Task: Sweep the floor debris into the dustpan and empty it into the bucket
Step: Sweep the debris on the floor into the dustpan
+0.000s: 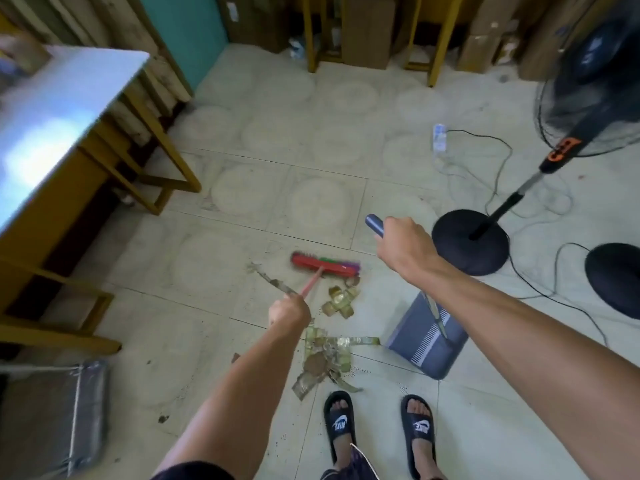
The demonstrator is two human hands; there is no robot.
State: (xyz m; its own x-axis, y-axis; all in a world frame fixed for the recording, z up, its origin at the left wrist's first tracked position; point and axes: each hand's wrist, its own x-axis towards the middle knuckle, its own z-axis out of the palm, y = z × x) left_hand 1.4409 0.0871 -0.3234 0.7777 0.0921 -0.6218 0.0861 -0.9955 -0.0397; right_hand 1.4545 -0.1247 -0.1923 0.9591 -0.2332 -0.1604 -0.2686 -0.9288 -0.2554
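Observation:
My left hand [290, 311] grips the red handle of a broom whose red head [323, 264] with purple and green bristles rests on the tiled floor ahead. Behind the head lies a small clump of dry leaf scraps [341, 300]. A bigger pile of leaf debris [323, 360] sits closer to my feet, with a thin twig [273, 280] to the left. My right hand [403, 242] holds the blue-grey top of the dustpan's long handle. The grey dustpan [424, 336] stands on the floor to the right of the pile. No bucket is in view.
A yellow-framed table [69, 133] stands at the left. Black fan bases [471, 242] [614, 278] with trailing cables and a white power strip [439, 136] occupy the right. Cardboard boxes and yellow legs line the far wall. A wrapped grey bundle [52, 414] lies at lower left. My sandalled feet [379, 427] are below.

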